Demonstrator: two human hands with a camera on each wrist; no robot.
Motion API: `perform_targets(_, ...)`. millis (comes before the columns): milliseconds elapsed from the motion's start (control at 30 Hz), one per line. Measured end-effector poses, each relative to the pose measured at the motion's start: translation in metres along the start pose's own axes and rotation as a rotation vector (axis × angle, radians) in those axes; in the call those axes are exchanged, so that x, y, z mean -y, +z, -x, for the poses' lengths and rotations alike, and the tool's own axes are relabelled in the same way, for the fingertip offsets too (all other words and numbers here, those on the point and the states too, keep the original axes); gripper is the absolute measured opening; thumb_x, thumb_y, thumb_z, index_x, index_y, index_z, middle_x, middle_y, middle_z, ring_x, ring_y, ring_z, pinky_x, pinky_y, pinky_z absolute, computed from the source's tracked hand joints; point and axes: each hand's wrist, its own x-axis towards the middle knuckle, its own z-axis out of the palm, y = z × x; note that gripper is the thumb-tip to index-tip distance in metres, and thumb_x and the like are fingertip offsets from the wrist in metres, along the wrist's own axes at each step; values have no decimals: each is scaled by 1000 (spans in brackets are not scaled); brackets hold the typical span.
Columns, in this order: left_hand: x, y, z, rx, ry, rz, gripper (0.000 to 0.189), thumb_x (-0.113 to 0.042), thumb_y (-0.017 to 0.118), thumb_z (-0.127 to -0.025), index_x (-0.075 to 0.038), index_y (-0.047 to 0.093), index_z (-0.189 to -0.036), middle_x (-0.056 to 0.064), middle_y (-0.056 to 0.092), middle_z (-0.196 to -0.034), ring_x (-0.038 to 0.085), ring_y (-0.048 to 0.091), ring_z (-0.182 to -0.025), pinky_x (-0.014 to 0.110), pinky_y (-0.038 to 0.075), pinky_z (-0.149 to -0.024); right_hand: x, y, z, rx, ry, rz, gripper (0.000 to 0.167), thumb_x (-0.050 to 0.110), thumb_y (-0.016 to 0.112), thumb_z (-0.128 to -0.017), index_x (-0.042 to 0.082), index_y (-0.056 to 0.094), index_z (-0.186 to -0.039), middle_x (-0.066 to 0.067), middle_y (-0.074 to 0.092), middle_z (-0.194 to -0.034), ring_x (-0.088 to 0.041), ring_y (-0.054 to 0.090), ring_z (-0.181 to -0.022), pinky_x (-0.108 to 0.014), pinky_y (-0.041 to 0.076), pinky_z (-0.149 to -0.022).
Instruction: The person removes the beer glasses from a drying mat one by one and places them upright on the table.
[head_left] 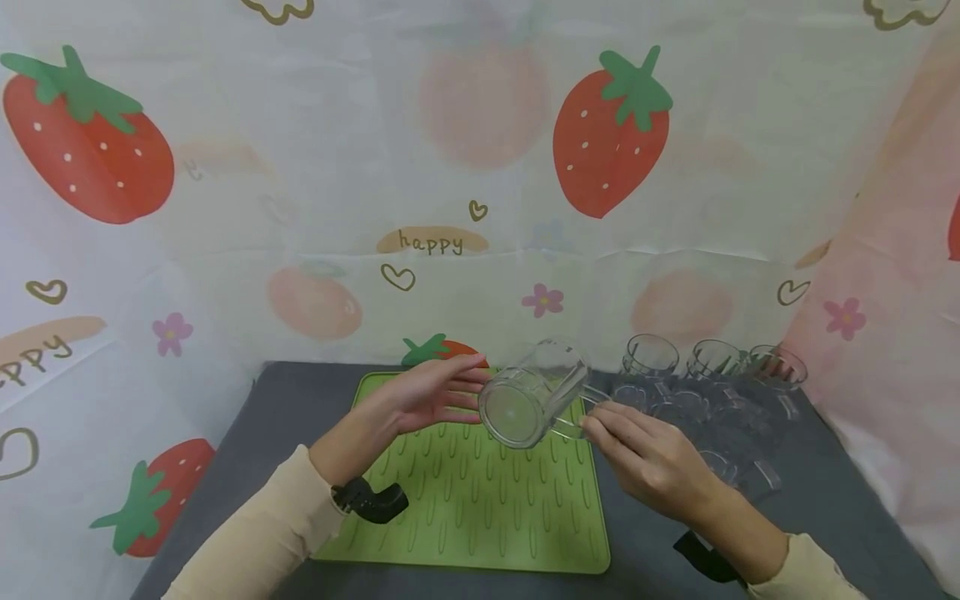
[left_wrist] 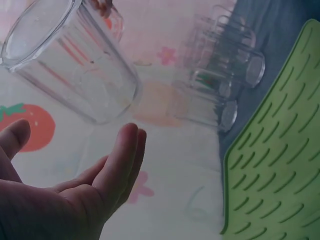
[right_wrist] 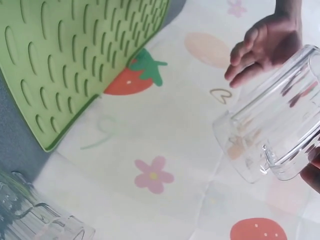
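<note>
A clear glass mug point(head_left: 536, 392) is tilted in the air above the green mat point(head_left: 480, 508), its round base facing the head camera. My right hand point(head_left: 652, 458) grips it by the handle. Beside the mug's other side, my left hand point(head_left: 435, 396) reaches out with straight, spread fingers, holding nothing. In the left wrist view a gap shows between the left fingertips point(left_wrist: 131, 137) and the mug point(left_wrist: 75, 65). The right wrist view has the mug point(right_wrist: 275, 120) at its right edge, the left hand point(right_wrist: 267, 47) just beyond it.
Several more clear glass mugs point(head_left: 651, 357) stand grouped on the grey tabletop point(head_left: 817, 500) to the right of the mat. A strawberry-print curtain point(head_left: 480, 183) hangs behind the table and along its sides.
</note>
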Motion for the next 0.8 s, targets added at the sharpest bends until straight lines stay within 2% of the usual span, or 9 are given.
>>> perform_targets(200,-5,13,-11,57,-78,-5,75,-50,44,-101,6,30,-148,27,41,-148,38,48,-133,49,48,-104,-1,0,-2,-2,-18,14,29,5,46,-102,-3,73,-96,-12,70,-88,-24,70,-78,-31,58,-64)
perform_targets(300,-6,16,-14,90,-102,-7,78,-55,39,-101,7,32,-146,28,45,-144,35,56,-126,46,51,-101,-1,1,-1,-4,-33,15,28,4,46,-102,-4,73,-96,-13,70,-88,-25,69,-78,-31,58,-65)
perform_targets(467,-7,23,-18,131,-117,14,75,-58,36,-100,4,42,-141,16,60,-121,22,66,-101,36,58,-84,0,2,1,10,-50,17,29,3,45,-101,-3,73,-98,-14,71,-90,-25,70,-80,-31,59,-66)
perform_targets(567,-9,27,-19,163,-116,35,70,-55,37,-101,2,40,-142,12,63,-113,19,68,-95,35,58,-81,2,3,3,24,-53,25,30,3,44,-101,-3,73,-98,-14,71,-91,-25,70,-80,-32,59,-67)
perform_targets(633,-9,29,-20,170,-117,55,65,-51,40,-101,-3,36,-145,11,62,-116,17,68,-94,34,58,-79,3,4,4,32,-52,31,30,3,44,-102,-2,73,-98,-13,71,-91,-25,70,-80,-32,59,-68)
perform_targets(800,-7,31,-23,136,-124,92,59,-45,47,-100,-13,31,-148,11,55,-125,13,66,-92,33,58,-74,5,6,5,38,-45,38,30,3,44,-102,-1,73,-98,-13,72,-90,-25,71,-80,-32,59,-68)
